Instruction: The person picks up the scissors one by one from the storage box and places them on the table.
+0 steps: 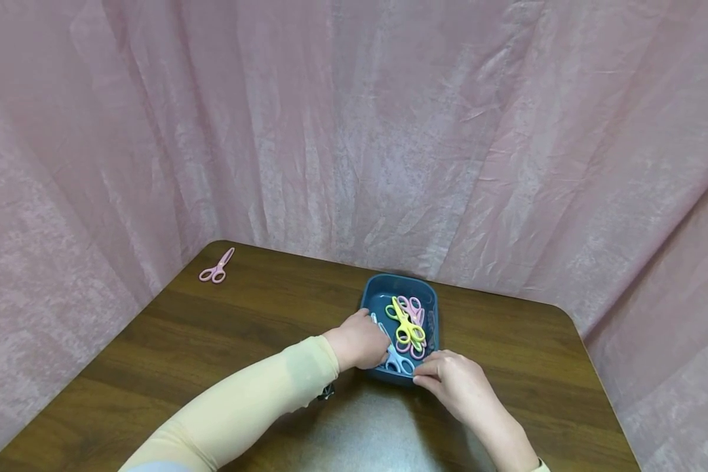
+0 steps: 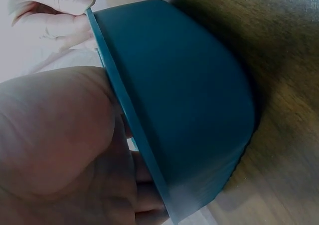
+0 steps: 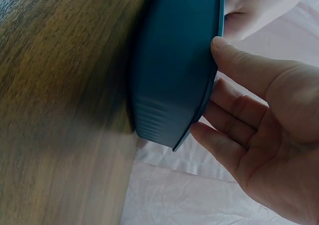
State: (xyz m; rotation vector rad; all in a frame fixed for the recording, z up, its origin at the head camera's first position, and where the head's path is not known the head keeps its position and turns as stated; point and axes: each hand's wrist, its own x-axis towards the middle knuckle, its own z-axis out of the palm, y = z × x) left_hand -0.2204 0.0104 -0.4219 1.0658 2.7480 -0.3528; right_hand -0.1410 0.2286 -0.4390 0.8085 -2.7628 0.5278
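A dark teal plastic bin (image 1: pixel 394 282) stands on the table with several scissors in it. My left hand (image 1: pixel 361 341) reaches over its near left side, fingers down inside, right at light blue scissors (image 1: pixel 398 362); its fingertips are hidden, so I cannot tell whether they grip them. In the left wrist view, the palm (image 2: pixel 55 130) lies along the rim (image 2: pixel 134 122). My right hand (image 1: pixel 457 383) pinches the bin's near right corner, thumb (image 3: pixel 222 48) outside the rim and other fingers beyond it. Yellow scissors (image 1: pixel 404 321) lie over pink scissors (image 1: pixel 417 351) in the bin.
A single pair of pink scissors (image 1: pixel 217 267) lies near the far left corner of the brown wooden table (image 1: pixel 259 314). Pink curtains (image 1: pixel 389 131) hang behind the table and on both sides.
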